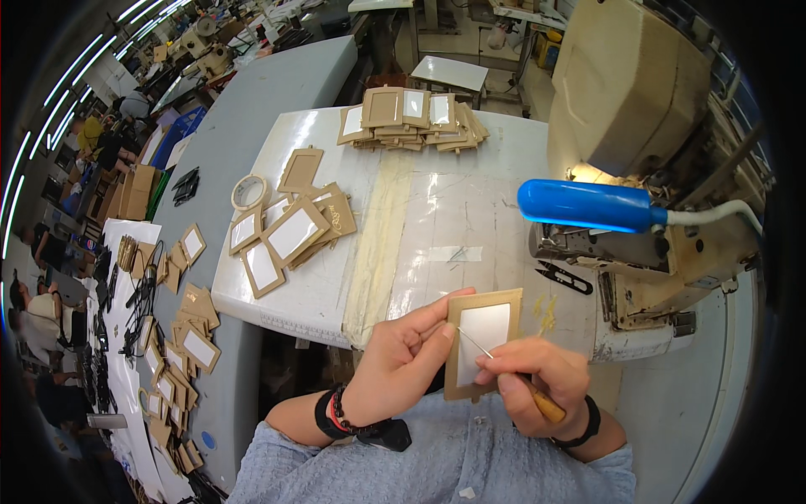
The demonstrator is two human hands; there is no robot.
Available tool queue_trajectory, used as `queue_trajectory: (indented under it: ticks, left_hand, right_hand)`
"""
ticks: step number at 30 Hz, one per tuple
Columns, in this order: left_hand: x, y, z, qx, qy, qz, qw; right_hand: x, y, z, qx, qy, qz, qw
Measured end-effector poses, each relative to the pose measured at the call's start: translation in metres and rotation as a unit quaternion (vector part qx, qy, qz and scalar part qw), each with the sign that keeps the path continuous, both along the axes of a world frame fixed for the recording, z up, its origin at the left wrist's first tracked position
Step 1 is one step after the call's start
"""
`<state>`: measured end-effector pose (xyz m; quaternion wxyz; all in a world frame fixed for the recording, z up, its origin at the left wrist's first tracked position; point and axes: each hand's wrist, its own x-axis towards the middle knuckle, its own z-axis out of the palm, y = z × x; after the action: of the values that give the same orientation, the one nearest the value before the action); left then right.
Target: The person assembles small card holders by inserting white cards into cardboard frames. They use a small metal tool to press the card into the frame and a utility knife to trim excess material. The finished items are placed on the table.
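My left hand grips a tan card holder by its left edge, thumb on the front and fingers behind. The holder is a flat rectangular frame with a white window panel, held upright in front of my body. My right hand is closed round the wooden handle of an awl. Its thin metal shaft crosses the white panel, and the tip meets the frame's left inner edge beside my left thumb.
Card holders lie in a stack at the table's far edge and in a loose pile at left, beside a tape roll. To the right stand a sewing machine, a blue lamp and black thread snips. More holders cover the grey side table.
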<state>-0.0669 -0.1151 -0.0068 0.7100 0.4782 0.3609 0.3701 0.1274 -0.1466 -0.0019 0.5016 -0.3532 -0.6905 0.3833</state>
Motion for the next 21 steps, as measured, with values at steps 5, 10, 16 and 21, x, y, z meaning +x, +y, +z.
queue_trajectory:
  ticks: [5, 10, 16, 21]
  left_hand:
    - [-0.002, -0.004, -0.004, 0.063, 0.073, -0.03, 0.995]
    - [-0.003, -0.006, -0.007, 0.086, 0.105, -0.049, 0.99]
    - [-0.003, 0.003, 0.002, 0.019, 0.047, -0.019, 0.999]
    - [-0.002, 0.002, 0.006, 0.039, 0.041, -0.01, 0.998]
  right_hand:
    - [0.017, 0.009, 0.009, -0.315, 0.226, 0.046, 0.921]
    - [0.033, 0.025, 0.003, -0.437, 0.296, 0.114, 0.842]
    - [0.014, 0.014, -0.01, -0.323, 0.33, 0.083, 0.883]
    - [0.016, 0.014, -0.005, -0.311, 0.273, 0.093, 0.905]
